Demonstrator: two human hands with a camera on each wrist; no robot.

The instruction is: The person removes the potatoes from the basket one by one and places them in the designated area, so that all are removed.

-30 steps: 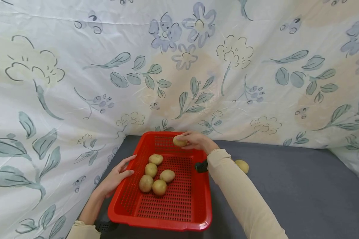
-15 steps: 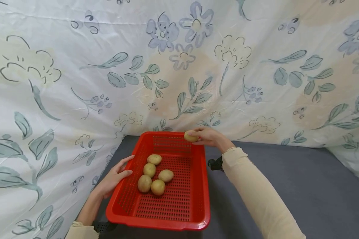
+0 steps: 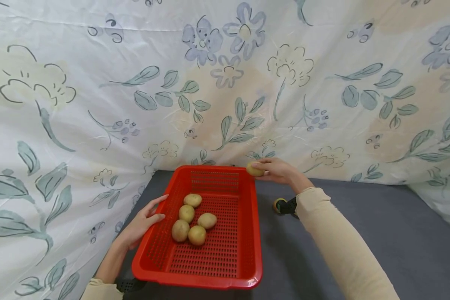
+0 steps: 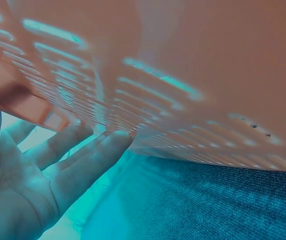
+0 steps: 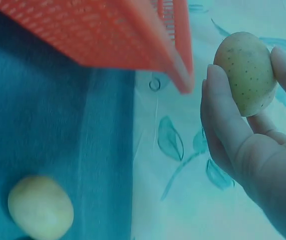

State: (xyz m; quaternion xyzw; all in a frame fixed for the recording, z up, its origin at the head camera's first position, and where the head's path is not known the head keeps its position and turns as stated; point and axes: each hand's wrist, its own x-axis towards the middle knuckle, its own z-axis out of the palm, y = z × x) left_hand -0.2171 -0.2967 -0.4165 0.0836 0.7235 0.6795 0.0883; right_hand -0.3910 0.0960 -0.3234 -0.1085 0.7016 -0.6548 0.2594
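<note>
Right hand (image 3: 279, 171) is pinching a potato (image 3: 254, 169) at the red basket's (image 3: 195, 278) upper-right corner — left hand (image 3: 144, 221), fingers straight, is steadying its side.

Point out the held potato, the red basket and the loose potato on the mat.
Held potato (image 5: 246, 72), right wrist view, middle of its skin.
Basket (image 3: 195, 281), head view, near rim.
Loose potato (image 5: 40, 207), right wrist view, its centre.

grey table (image 3: 360, 208), red basket (image 3: 253, 233), loose potato (image 5: 40, 207)

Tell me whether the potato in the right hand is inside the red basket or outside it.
Outside. The right hand holds the potato in the air just past the far right corner of the red basket, clear of its rim.
</note>
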